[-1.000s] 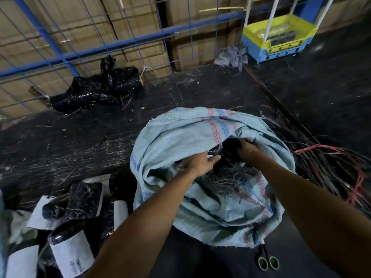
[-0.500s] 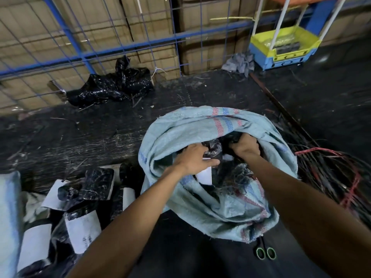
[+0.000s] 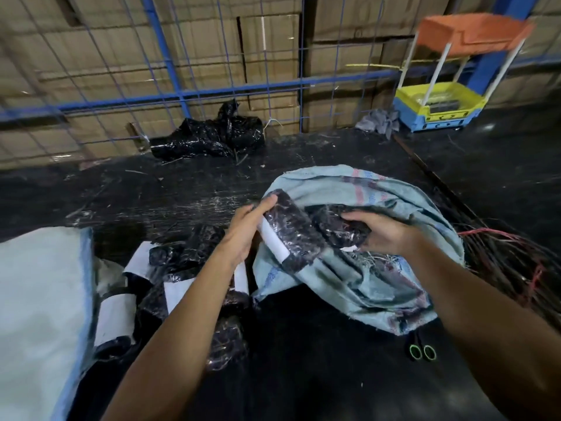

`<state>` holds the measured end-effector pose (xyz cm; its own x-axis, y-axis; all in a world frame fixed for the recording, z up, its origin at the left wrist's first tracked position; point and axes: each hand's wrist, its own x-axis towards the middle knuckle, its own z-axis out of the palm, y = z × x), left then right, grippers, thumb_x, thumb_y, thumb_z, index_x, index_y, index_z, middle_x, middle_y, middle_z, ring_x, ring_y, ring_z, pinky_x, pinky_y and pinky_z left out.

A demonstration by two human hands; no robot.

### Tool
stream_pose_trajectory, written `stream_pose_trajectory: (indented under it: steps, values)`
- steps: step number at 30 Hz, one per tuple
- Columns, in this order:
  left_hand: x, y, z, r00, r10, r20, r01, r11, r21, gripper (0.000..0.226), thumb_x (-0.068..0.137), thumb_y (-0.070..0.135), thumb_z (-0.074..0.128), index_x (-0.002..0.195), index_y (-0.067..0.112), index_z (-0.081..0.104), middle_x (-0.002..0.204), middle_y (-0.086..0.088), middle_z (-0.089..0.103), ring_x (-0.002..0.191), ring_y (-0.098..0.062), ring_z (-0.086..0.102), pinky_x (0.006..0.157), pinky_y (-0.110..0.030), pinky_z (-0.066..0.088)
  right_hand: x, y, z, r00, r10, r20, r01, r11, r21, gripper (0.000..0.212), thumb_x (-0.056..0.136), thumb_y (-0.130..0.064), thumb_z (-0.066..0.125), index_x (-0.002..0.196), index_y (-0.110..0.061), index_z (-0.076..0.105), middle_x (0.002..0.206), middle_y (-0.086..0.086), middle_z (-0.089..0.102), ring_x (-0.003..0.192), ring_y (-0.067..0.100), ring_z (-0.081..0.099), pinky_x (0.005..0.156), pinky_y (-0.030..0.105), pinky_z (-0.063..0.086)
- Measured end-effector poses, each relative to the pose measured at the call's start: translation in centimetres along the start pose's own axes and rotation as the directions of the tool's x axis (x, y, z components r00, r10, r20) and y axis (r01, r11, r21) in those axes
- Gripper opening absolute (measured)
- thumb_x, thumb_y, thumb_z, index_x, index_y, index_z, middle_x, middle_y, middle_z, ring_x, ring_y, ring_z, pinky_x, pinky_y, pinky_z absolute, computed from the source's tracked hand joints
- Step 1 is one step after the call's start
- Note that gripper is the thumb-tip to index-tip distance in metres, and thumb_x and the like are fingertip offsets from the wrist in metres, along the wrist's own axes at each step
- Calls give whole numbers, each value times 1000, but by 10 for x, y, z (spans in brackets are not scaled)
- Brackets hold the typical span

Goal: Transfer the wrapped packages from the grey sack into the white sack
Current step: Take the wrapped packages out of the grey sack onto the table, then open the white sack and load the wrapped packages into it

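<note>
The grey woven sack (image 3: 364, 278) lies open on the black table, right of centre. My left hand (image 3: 247, 230) grips a dark wrapped package (image 3: 290, 229) with a white label, lifted over the sack's left rim. My right hand (image 3: 379, 232) holds a second dark package (image 3: 340, 226) at the sack's mouth. The white sack (image 3: 39, 299) lies at the far left. Several dark labelled packages (image 3: 179, 259) are piled between the two sacks.
A crumpled black plastic bag (image 3: 209, 136) sits by the blue wire fence (image 3: 182, 95) at the back. A tangle of red and dark cords (image 3: 510, 262) lies right of the grey sack. Green-handled scissors (image 3: 420, 350) lie in front of it. A yellow-blue crate (image 3: 437, 107) stands back right.
Both hands have come up out of the grey sack, each with a package. My left hand has carried its package leftward over the rim. The view has shifted left, showing the white sack.
</note>
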<state>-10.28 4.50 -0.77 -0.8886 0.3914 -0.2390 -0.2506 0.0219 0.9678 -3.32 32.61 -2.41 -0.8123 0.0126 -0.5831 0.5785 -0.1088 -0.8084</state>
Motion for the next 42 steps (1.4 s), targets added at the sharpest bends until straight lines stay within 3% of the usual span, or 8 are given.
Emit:
stream_pose_trajectory:
  steps: [5, 8, 16, 22, 27, 34, 38, 42]
  values:
    - [-41, -45, -81, 971, -232, 60, 194, 909, 370, 81, 64, 68, 79, 124, 15, 66, 130, 6, 62, 120, -9, 56, 102, -29, 39, -7, 43, 71, 975, 60, 213, -9, 973, -232, 61, 84, -28, 77, 139, -32, 50, 124, -11, 64, 111, 12, 63, 93, 41, 54]
    - [-70, -77, -92, 946, -316, 73, 229, 810, 540, 47, 73, 57, 77, 104, 23, 68, 108, 14, 63, 107, -9, 57, 85, -25, 40, -3, 80, 113, 978, 116, 173, -33, 907, -420, 59, 83, -34, 78, 136, -38, 51, 127, -13, 54, 105, 6, 59, 81, 32, 57]
    - [-92, -135, -59, 996, -71, -45, 84, 853, 516, 81, 72, 40, 86, 136, 26, 38, 129, -3, 38, 116, -18, 49, 97, -23, 39, 16, 151, 131, 995, -1, -99, -75, 648, -758, 64, 93, -45, 62, 149, -27, 36, 149, 6, 43, 127, 26, 50, 98, 31, 46]
    - [-113, -181, -29, 999, 20, 27, -33, 486, 873, 88, 81, 46, 74, 148, 31, 19, 144, -6, 17, 134, -29, 24, 104, -50, 42, 18, 187, 119, 994, 27, -108, -110, 403, -909, 97, 69, -59, 72, 150, -30, 28, 148, 15, 38, 124, 32, 52, 93, 35, 51]
    - [-123, -173, -14, 999, -18, -34, 37, 181, 983, 68, 93, 39, 53, 147, 10, 23, 142, -15, 35, 126, -34, 44, 101, -50, 43, 4, 189, 110, 987, 158, -33, -110, 514, -851, 77, 84, -23, 74, 149, -32, 34, 135, 11, 54, 90, 25, 72, 63, 33, 62]
    - [-148, -162, -28, 999, 19, -46, 35, 410, 912, 51, 94, 33, 58, 140, 20, 41, 134, -9, 41, 123, -30, 49, 104, -46, 42, -19, 175, 137, 994, -51, -99, -99, 3, -995, 58, 91, -39, 57, 146, -29, 38, 145, 7, 41, 130, 33, 47, 101, 45, 46]
    - [-180, -161, -61, 966, 241, -97, -96, 678, 729, 24, 91, 14, 66, 116, 16, 64, 103, -6, 58, 86, -10, 60, 90, -20, 48, -22, 157, 170, 935, -351, -53, 25, 214, -977, 42, 91, -27, 55, 133, -26, 52, 134, 7, 49, 125, 31, 48, 97, 43, 48]
    - [-234, -166, -129, 931, 269, -245, 0, 674, 739, 19, 87, 17, 71, 106, 18, 69, 99, -1, 62, 81, 4, 58, 79, -20, 46, -17, 149, 219, 872, -485, 71, 262, 337, -904, 34, 94, -28, 54, 128, -28, 54, 125, 1, 56, 116, 23, 55, 85, 35, 49]
